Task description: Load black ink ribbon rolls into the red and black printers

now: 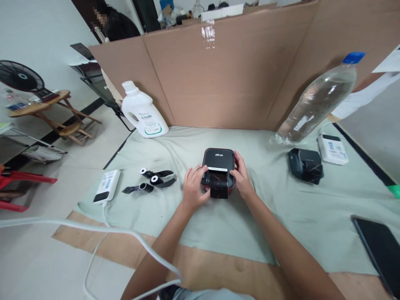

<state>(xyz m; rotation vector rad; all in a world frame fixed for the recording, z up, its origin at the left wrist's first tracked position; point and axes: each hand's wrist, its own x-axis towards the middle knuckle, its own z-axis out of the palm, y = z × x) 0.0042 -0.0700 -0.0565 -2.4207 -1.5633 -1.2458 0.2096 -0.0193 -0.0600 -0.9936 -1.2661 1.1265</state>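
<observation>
A small black printer with a red base (218, 160) sits on the pale green cloth (281, 208) at the middle. A strip of black paper (219, 188) hangs out of its front slot. My left hand (194, 187) grips the printer's left front corner, fingers curled over its edge. My right hand (242, 177) clasps its right side, thumb on top. Left of the printer lie three small rolls of black tape with loose tails (151, 181).
A white detergent jug (143, 111) stands back left; a clear water bottle with a blue cap (318, 100) back right. A black device (305, 165) and a white box (333, 148) lie right. A white power bank (107, 186) with cable lies left. A dark tablet (379, 246) is near right. A cardboard wall (225, 79) stands behind.
</observation>
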